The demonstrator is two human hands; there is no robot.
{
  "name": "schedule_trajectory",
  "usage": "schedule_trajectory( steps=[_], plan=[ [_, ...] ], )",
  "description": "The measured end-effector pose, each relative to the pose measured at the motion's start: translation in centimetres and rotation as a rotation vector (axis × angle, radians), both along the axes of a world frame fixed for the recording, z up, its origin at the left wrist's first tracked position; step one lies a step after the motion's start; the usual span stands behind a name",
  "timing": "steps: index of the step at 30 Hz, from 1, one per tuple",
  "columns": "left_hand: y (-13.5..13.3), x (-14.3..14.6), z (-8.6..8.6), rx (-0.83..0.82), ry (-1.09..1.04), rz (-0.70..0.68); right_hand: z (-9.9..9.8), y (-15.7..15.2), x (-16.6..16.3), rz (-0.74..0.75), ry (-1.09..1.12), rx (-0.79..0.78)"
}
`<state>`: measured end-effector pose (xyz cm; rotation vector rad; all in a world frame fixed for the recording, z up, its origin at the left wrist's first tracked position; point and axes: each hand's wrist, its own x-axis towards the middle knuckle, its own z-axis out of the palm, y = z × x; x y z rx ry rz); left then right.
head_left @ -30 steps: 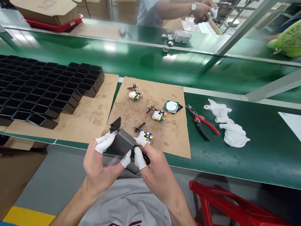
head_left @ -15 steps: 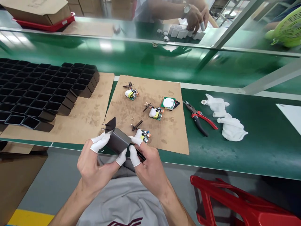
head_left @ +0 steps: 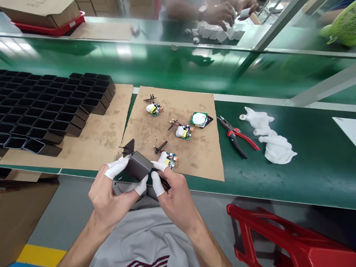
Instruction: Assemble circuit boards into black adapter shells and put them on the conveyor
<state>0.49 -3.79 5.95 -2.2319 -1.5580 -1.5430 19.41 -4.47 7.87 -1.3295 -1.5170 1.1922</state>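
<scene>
**Inspector:** State of the hands?

**Recorder:** Left hand [head_left: 111, 193] has its fingers [head_left: 115, 170] closed on the grey housing [head_left: 137, 167], white cots on the tips. Right hand [head_left: 175, 196] has forefinger and thumb pressed to the housing's right end. A slim dark item with lettering [head_left: 165, 183] sits under them; I cannot tell what it is. The housing is held over the near edge of the worktop [head_left: 278, 178], with a dark pronged cap [head_left: 128, 147] at its upper left end.

**Inspector:** Surroundings?

**Recorder:** A circuit board [head_left: 171, 160] lies just beside the right forefinger on a cardboard sheet [head_left: 194, 155]. Two more boards [head_left: 154, 108] [head_left: 183, 132] lie further back, well apart from the hands, with a white disc on a green card [head_left: 200, 119] nearby. Right of the sheet are red-handled pliers [head_left: 236, 138] and a heap of white gloves [head_left: 268, 142]. On the left, rows of black empty housings [head_left: 47, 107] stand on a second cardboard sheet [head_left: 105, 137]. Nothing lies between the hands and the boards.

**Inspector:** Surface and room?

**Recorder:** Green mat worktop with a glossy green belt [head_left: 139, 66] behind it. Beyond that, a co-worker's hand [head_left: 219, 13] is over some white casings [head_left: 219, 33]. Red stool [head_left: 278, 237] at lower right.
</scene>
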Motion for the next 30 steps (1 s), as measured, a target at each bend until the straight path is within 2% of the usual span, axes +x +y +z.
schedule_trajectory(
  steps=[2, 7, 10, 14, 20, 24, 30],
  plan=[
    [0.0, 0.4, 0.1, -0.120, -0.114, 0.015, 0.5, 0.0, 0.3, 0.010, -0.040, -0.022],
    [0.7, 1.1, 0.1, -0.568, -0.719, 0.014, 2.5, -0.2, 1.8, -0.007, -0.207, 0.070],
    [1.2, 1.0, 0.3, -0.683, -0.947, 0.000, 3.1, -0.5, 2.7, -0.039, -0.220, 0.102],
    [1.4, 1.2, 1.1, -0.753, -1.093, -0.004, 3.3, -0.5, 3.0, -0.087, -0.171, 0.153],
    [1.2, 1.6, 1.4, -0.701, -1.041, -0.011, 4.0, -0.3, 2.7, -0.156, -0.187, 0.277],
    [0.7, 1.5, 1.1, -0.674, -0.898, -0.033, 4.4, -0.3, 2.3, -0.152, -0.188, 0.270],
    [-0.4, 2.0, 2.0, -0.517, -0.655, 0.058, 4.6, -0.1, 1.8, -0.122, -0.174, 0.227]
  ],
)
